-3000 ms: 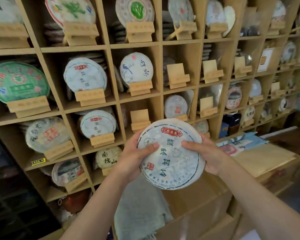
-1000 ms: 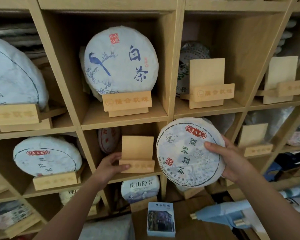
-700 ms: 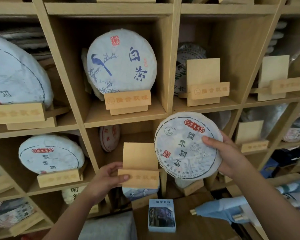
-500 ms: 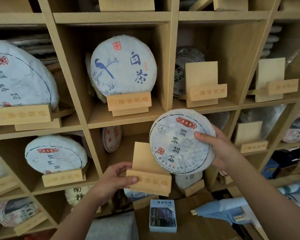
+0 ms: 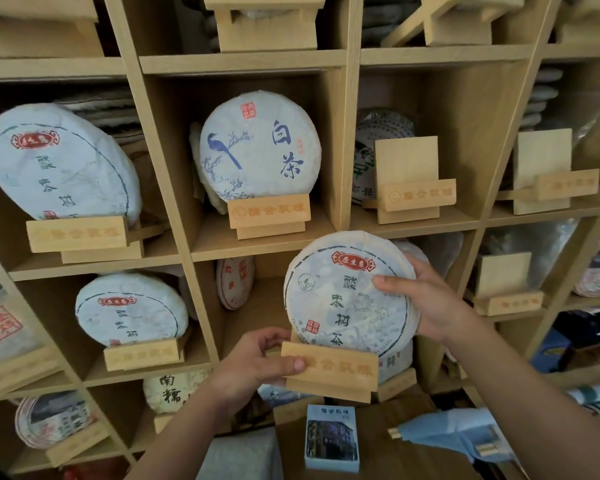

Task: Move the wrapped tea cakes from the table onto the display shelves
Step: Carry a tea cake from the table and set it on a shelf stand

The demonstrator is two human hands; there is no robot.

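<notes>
Presently: display shelves (image 5: 271,249), wooden cubbies. Tea cake (image 5: 349,292), wrapped, upright, lower edge seated in stand (image 5: 329,370), held out before an open cubby. Right hand (image 5: 430,299) fingers clasp its right rim; left hand (image 5: 257,362) fingers clasp the stand. Next, likely: set both inside, level.

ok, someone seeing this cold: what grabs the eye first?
The round wrapped tea cake at centre, gripped by the right hand and seated in a wooden stand that the left hand holds in front of the shelves. Next, the bird-printed white tea cake displayed in the compartment above.
</notes>
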